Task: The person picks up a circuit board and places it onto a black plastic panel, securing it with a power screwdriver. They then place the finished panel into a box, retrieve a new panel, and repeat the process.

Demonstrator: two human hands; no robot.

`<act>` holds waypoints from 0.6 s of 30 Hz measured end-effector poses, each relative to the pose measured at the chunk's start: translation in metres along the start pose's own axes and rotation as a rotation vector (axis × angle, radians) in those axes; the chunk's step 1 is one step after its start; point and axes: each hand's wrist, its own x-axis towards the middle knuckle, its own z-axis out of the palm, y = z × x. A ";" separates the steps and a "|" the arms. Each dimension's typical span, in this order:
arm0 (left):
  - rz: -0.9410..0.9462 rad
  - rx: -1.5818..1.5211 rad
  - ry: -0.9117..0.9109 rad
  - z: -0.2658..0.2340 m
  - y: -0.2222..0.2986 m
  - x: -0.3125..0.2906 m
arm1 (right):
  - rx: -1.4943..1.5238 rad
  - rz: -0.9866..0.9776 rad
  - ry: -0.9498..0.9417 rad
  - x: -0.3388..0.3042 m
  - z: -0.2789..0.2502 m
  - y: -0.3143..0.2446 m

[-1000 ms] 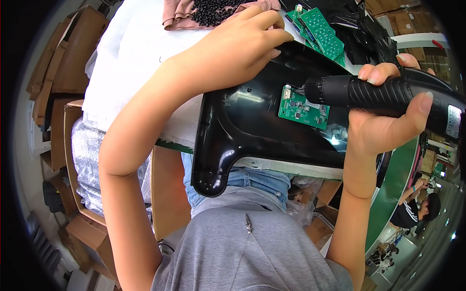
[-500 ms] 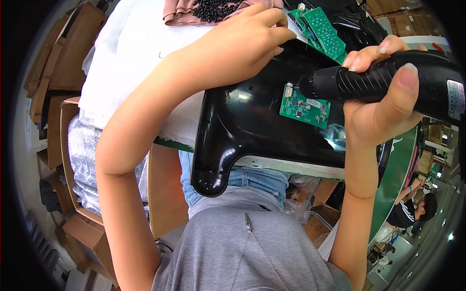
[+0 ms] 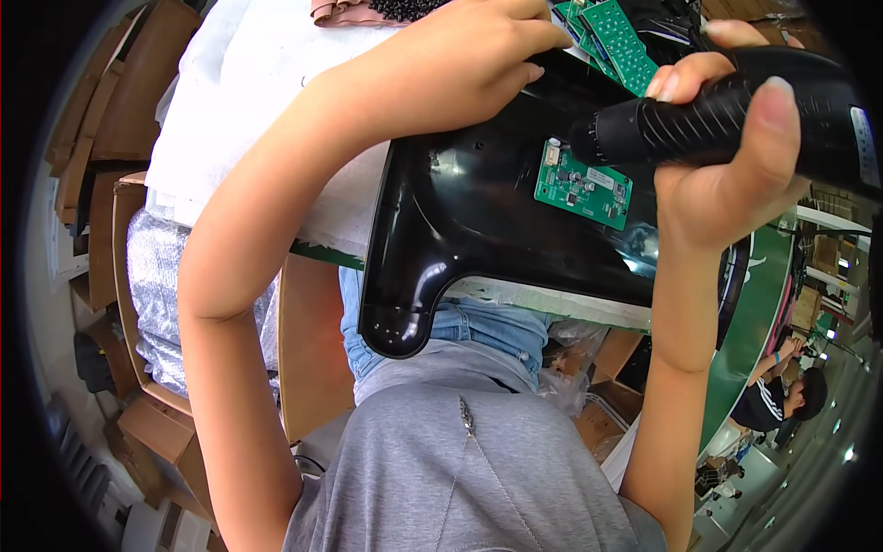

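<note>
My right hand point(image 3: 736, 138) is wrapped round a black electric screwdriver point(image 3: 681, 129), its thumb along the near side. The tool lies almost level, its front end over the corner of a small green circuit board point(image 3: 581, 189). Whether its bit touches a screw there is hidden. The board lies inside a glossy black plastic housing point(image 3: 506, 230), which has a rounded leg pointing toward me. My left hand point(image 3: 487, 64) is curled over the housing's far left part, thumb below the bent fingers. What those fingers hold, if anything, does not show.
More green circuit boards point(image 3: 621, 46) lie beyond the housing. A pile of small black parts point(image 3: 405, 7) sits on a pinkish-brown cloth point(image 3: 342, 13). White sheeting point(image 3: 235, 87) covers the table at left. Cardboard boxes point(image 3: 317, 350) stand below. Another person point(image 3: 782, 400) works far right.
The view has shifted slightly, so the table things sit higher. My right hand and the screwdriver remain at the board's corner, and my left hand stays over the housing.
</note>
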 end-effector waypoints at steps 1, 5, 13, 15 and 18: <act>-0.008 -0.029 -0.001 -0.001 -0.001 0.000 | 0.057 0.028 0.034 0.000 -0.005 0.000; -0.007 0.256 0.154 -0.016 -0.039 0.005 | 0.179 0.083 0.123 0.010 -0.038 -0.017; -0.458 0.483 0.032 -0.028 -0.070 -0.003 | 0.284 -0.013 0.259 0.014 -0.070 -0.042; -0.504 0.421 0.002 -0.026 -0.074 -0.002 | 0.220 -0.047 0.333 0.011 -0.073 -0.041; -0.334 0.516 0.077 -0.026 -0.081 0.000 | 0.429 0.009 0.298 0.006 -0.082 -0.045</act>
